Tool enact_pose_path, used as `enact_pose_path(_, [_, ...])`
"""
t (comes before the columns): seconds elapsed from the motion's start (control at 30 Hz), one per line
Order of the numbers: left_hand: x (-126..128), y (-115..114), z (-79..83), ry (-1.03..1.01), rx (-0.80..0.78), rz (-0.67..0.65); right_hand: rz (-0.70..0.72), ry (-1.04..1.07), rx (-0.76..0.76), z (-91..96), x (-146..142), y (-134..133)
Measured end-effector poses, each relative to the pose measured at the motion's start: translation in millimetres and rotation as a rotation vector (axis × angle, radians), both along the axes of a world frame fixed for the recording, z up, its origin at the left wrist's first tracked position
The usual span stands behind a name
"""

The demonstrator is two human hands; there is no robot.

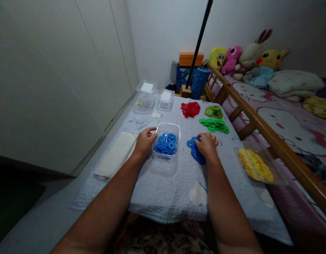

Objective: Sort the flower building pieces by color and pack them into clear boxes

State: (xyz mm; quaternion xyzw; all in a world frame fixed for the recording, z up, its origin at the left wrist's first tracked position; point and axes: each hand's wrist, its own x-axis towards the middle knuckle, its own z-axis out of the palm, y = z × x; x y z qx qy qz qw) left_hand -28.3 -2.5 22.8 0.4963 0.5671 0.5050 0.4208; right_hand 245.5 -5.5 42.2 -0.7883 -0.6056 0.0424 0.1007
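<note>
My left hand grips the left side of a clear plastic container, thumb and fingers at its rim. Inside the container lie blue snowflake discs, flat and toothed at the edges. To the right, my right hand is closed over a small heap of loose blue discs on the cloth. Its thumb and fingers are bent down onto the heap, and the fingertips are partly hidden. Beyond that hand are piles of green discs, olive-green discs and red discs.
A clear container of yellow discs sits at the right table edge, beside a wooden bed rail. Two lidded clear containers stand at the back left. A folded beige cloth lies left. A black pole rises behind the table.
</note>
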Motion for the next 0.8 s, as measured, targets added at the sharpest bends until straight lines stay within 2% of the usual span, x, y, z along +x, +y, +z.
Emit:
enact_pose_path(0.37, [2, -3, 6.8, -0.03, -0.01, 0.004, 0.055, 0.18, 0.236, -8.7, 7, 8])
enact_pose_path(0.5, [2, -2, 5.2, -0.045, -0.007, -0.006, 0.053, 0.26, 0.257, -8.9, 12, 10])
enact_pose_path(0.63, [1, -1, 3.3, -0.025, -0.01, -0.007, 0.09, 0.464, 0.305, -3.4, 14, 11])
enact_pose_path(0.8, [2, -1, 3.1, -0.024, -0.01, -0.013, 0.147, 0.778, 0.482, 7.2, 3, 9])
